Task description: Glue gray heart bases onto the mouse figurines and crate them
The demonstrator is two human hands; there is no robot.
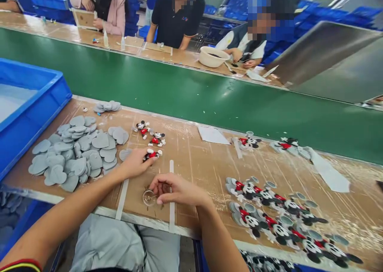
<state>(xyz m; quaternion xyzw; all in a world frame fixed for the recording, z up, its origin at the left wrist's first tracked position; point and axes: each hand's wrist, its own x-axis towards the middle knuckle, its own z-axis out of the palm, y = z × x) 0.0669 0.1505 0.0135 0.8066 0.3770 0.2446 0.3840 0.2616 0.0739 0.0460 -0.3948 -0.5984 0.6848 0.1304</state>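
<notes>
My left hand (135,163) rests on the brown worktable (206,164) with its fingers pinched on a small black, red and white mouse figure (152,154). Two more such figures (143,128) (157,139) lie just beyond it. My right hand (176,190) is curled over a small round clear dish (149,197) near the table's front edge, fingertips touching its rim. A heap of grey heart-shaped pads (74,152) lies left of my left hand.
Rows of finished mouse figures (269,216) cover the table at right. A blue bin (26,104) stands at left. A green conveyor belt (191,96) runs behind the table; three people work at the far side, beside a white bowl (213,56).
</notes>
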